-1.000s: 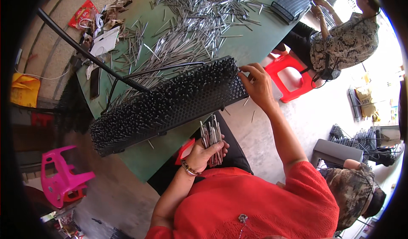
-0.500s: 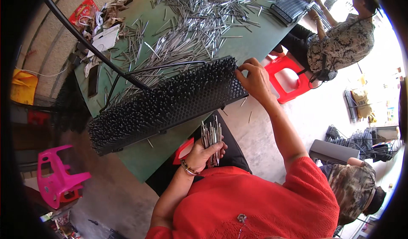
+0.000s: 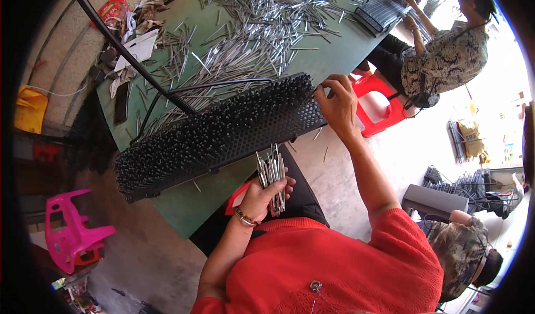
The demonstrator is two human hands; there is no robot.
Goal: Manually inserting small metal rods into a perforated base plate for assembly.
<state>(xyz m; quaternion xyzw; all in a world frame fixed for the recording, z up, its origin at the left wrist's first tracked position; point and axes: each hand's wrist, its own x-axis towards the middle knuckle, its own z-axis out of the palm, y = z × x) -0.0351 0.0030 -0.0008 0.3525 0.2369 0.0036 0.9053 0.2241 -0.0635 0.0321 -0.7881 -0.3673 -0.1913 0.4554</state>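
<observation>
My left hand (image 3: 259, 197) is wrapped round a bundle of thin silvery metal rods (image 3: 271, 172), held upright in front of my lap. My right hand (image 3: 340, 103) is at the right end of a long black rack (image 3: 278, 121) full of small holes, its thumb and fingers pinched together at the edge. Whatever is between those fingertips is too small to make out. Black pin-like tips crowd most of the rack, while bare holes show along its nearer right part. The rack rests tilted on the green table (image 3: 181, 211).
A large heap of loose metal rods (image 3: 262, 29) covers the table behind the rack. A black bent arm (image 3: 122, 49) rises to the upper left. A phone (image 3: 121, 103) and cloths lie at left. Pink (image 3: 72, 230) and red (image 3: 379, 105) stools flank the table. Two people are at right.
My right hand has shifted slightly right and its fingers are curled more tightly. My left hand and the bundle of rods have risen a little towards the rack.
</observation>
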